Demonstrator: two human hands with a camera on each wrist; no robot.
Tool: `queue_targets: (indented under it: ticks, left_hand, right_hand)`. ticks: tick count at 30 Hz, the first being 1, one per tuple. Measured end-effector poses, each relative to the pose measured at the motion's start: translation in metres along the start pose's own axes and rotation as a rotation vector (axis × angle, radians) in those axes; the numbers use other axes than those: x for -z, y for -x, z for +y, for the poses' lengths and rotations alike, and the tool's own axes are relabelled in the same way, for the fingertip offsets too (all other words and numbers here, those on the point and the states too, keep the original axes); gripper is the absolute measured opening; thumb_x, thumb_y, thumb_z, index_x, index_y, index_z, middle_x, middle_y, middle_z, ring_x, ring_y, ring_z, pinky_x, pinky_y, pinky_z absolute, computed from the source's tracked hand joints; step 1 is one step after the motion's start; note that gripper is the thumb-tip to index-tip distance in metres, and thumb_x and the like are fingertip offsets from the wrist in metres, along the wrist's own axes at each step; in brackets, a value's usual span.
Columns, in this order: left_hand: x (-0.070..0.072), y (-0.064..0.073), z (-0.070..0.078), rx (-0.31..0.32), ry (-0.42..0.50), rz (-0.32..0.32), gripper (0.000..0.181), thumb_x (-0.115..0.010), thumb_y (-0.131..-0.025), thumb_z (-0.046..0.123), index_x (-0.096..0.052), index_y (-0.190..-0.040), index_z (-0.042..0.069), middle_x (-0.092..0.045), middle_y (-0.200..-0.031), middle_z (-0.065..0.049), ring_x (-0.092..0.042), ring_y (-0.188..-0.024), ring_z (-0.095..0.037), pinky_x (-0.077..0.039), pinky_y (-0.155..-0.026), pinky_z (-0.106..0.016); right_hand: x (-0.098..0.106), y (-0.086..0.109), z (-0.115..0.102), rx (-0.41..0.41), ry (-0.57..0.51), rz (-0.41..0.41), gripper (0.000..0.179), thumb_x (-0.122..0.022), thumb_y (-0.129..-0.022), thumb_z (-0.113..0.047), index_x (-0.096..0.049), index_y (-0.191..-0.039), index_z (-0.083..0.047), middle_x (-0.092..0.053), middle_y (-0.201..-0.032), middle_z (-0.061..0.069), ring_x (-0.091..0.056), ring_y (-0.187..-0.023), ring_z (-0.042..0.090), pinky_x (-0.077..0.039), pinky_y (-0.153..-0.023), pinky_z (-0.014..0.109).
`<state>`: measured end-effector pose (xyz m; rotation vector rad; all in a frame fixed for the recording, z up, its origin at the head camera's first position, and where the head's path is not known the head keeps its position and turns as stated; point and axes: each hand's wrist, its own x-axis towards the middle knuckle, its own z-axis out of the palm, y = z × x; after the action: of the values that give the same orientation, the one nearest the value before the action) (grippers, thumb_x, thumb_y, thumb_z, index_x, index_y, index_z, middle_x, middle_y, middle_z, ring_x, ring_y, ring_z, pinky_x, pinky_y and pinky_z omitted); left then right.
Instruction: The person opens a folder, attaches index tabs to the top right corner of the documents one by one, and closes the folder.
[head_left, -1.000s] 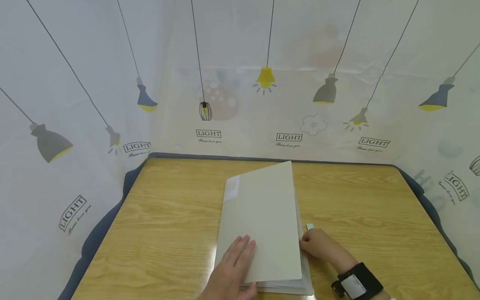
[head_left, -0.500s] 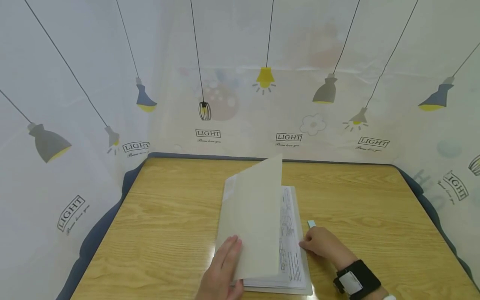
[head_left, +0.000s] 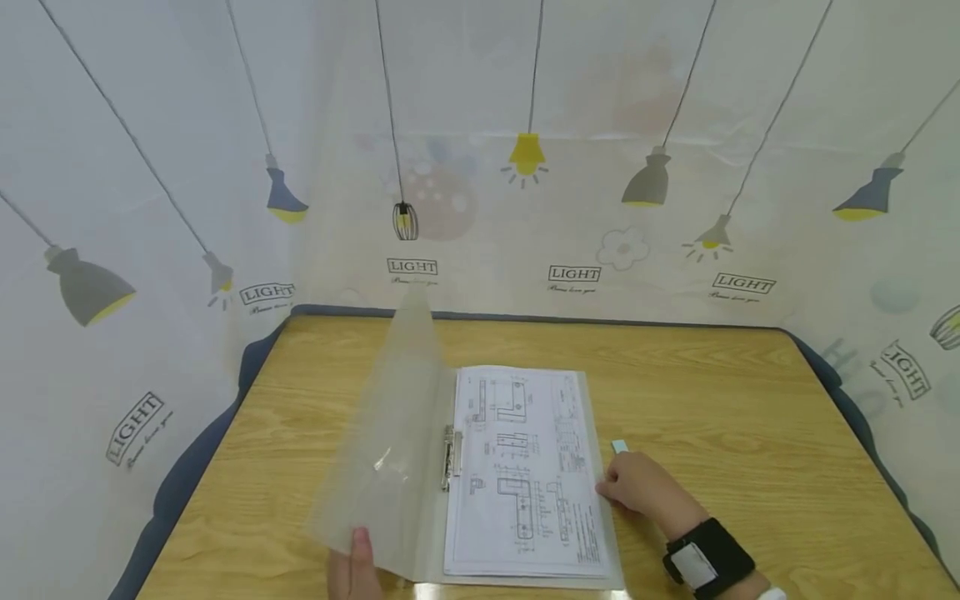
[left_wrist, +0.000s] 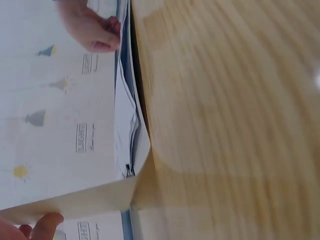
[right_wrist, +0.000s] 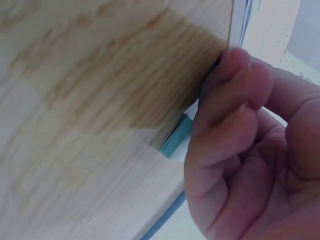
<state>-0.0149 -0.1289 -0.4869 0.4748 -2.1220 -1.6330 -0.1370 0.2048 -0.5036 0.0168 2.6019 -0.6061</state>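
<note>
A pale clip folder (head_left: 606, 533) lies on the wooden table in the head view, its translucent cover (head_left: 375, 467) raised and tilted to the left. Inside, a stack of paper sheets (head_left: 517, 492) shows a technical drawing on top, beside a metal clip (head_left: 450, 458) at the spine. My left hand (head_left: 354, 567) holds the lower outer edge of the cover, partly cut off by the frame. With curled fingers, my right hand (head_left: 637, 483) pinches the folder's right edge. A small light-blue block (right_wrist: 175, 137) sits just behind that hand, partly hidden by its fingers.
The wooden table (head_left: 720, 383) has a dark edge (head_left: 525, 317) along its back. White sheeting (head_left: 480, 83) printed with lamps surrounds it on three sides. A black band (head_left: 708, 558) is strapped on the right wrist.
My left hand has swung the folder's cover up and over to the left, uncovering the drawing and the clip. The right hand has stayed at the right edge.
</note>
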Motion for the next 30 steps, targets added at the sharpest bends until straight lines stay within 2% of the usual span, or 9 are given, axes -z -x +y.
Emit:
queue_targets:
  ticks: [3,8,13,15,19,22,24,27,30]
  left_hand:
    - [0.008,-0.007,-0.002,0.153,0.035,0.068,0.042,-0.036,-0.101,0.021,-0.048,-0.126,-0.011,-0.064,-0.099,0.003,-0.051,-0.084,0.014,-0.04,-0.075,-0.008]
    - [0.02,-0.019,-0.007,-0.026,0.095,0.146,0.042,-0.039,-0.099,0.007,-0.03,-0.138,-0.006,-0.052,-0.108,0.02,-0.052,-0.097,0.009,-0.039,-0.082,-0.003]
    - [0.039,-0.034,-0.009,-0.005,-0.034,0.306,0.082,-0.061,-0.085,-0.002,-0.014,-0.149,0.02,-0.043,-0.126,0.006,-0.048,-0.107,-0.005,-0.049,-0.082,-0.02]
    - [0.046,-0.038,-0.01,0.002,-0.127,0.372,0.098,-0.071,-0.078,0.004,-0.01,-0.151,0.027,-0.035,-0.141,0.005,-0.041,-0.118,-0.01,-0.047,-0.093,-0.034]
    - [0.062,-0.042,-0.021,-0.191,-0.492,0.416,0.095,-0.061,-0.082,0.055,-0.006,-0.153,0.022,-0.004,-0.159,-0.007,-0.013,-0.143,-0.029,-0.018,-0.113,-0.056]
    - [0.072,-0.047,-0.023,-0.198,-0.895,0.305,0.105,-0.044,-0.078,0.076,0.003,-0.153,0.02,0.015,-0.157,-0.019,0.009,-0.143,-0.044,-0.007,-0.111,-0.065]
    - [0.074,-0.053,-0.022,-0.197,-1.048,0.152,0.101,-0.055,-0.08,0.062,0.002,-0.153,0.021,0.021,-0.155,-0.018,0.015,-0.141,-0.045,-0.007,-0.108,-0.07]
    - [0.07,-0.068,-0.023,-0.342,-1.096,-0.081,0.11,-0.078,-0.07,0.019,-0.005,-0.153,0.016,0.016,-0.156,-0.019,0.011,-0.142,-0.046,-0.012,-0.103,-0.073]
    - [0.06,-0.08,-0.025,-0.535,-1.127,-0.293,0.105,-0.076,-0.065,0.003,-0.017,-0.152,0.014,-0.002,-0.158,-0.02,-0.006,-0.143,-0.044,-0.022,-0.101,-0.07]
  right_hand:
    - [0.0,0.0,0.0,0.003,-0.002,0.001,0.031,-0.066,-0.087,-0.021,-0.057,-0.06,-0.009,-0.053,-0.052,0.002,-0.047,-0.047,0.014,-0.034,-0.048,0.024]
    - [0.0,0.0,-0.001,0.01,0.017,0.001,0.032,-0.066,-0.088,-0.022,-0.057,-0.059,-0.01,-0.051,-0.049,0.0,-0.045,-0.046,0.013,-0.033,-0.048,0.023]
    - [0.001,0.0,-0.002,0.014,0.027,-0.007,0.033,-0.065,-0.088,-0.022,-0.057,-0.059,-0.01,-0.051,-0.049,0.0,-0.045,-0.046,0.013,-0.033,-0.048,0.024]
    - [0.001,0.0,-0.001,0.016,0.028,-0.005,0.033,-0.065,-0.088,-0.022,-0.057,-0.058,-0.01,-0.05,-0.049,0.0,-0.045,-0.046,0.013,-0.033,-0.048,0.023]
    - [0.001,0.0,-0.001,0.023,0.036,0.001,0.034,-0.065,-0.088,-0.022,-0.057,-0.058,-0.01,-0.05,-0.049,-0.001,-0.045,-0.045,0.012,-0.032,-0.047,0.023]
    - [0.001,0.0,-0.001,0.022,0.044,-0.001,0.033,-0.065,-0.088,-0.023,-0.057,-0.059,-0.011,-0.051,-0.05,0.0,-0.045,-0.046,0.013,-0.033,-0.048,0.024]
    - [0.001,0.0,-0.001,0.024,0.053,-0.005,0.032,-0.065,-0.088,-0.023,-0.057,-0.06,-0.011,-0.051,-0.05,0.0,-0.045,-0.047,0.013,-0.033,-0.048,0.024]
    - [0.001,0.0,-0.001,0.028,0.054,-0.007,0.032,-0.065,-0.088,-0.023,-0.057,-0.06,-0.011,-0.052,-0.051,0.001,-0.046,-0.047,0.014,-0.033,-0.049,0.025]
    - [0.001,0.0,-0.001,0.028,0.056,-0.011,0.031,-0.065,-0.088,-0.022,-0.057,-0.061,-0.011,-0.052,-0.052,0.001,-0.046,-0.048,0.014,-0.034,-0.05,0.025]
